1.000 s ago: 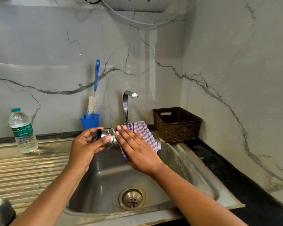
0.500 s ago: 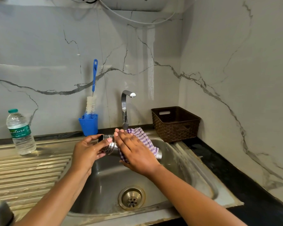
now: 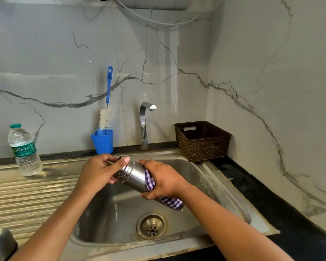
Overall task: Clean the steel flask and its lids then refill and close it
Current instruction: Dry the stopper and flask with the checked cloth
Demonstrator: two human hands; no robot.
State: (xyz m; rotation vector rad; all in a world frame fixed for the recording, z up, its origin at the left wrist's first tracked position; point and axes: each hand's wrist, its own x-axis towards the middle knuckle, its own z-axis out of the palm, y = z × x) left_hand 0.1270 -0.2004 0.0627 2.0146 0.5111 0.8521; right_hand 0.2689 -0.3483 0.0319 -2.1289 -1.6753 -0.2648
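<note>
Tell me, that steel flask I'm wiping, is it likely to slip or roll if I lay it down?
Probably slippery: the flask is smooth, shiny steel. Likely to roll on its side, being a round cylinder, though the ridged drainboard might check it.

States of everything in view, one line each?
flask: tilted over sink
cloth: wrapped round flask's lower end
left hand: grips flask neck
right hand: grips cloth and flask
tap: off
bottle: upright, capped
brush: standing in cup
basket: upright
</note>
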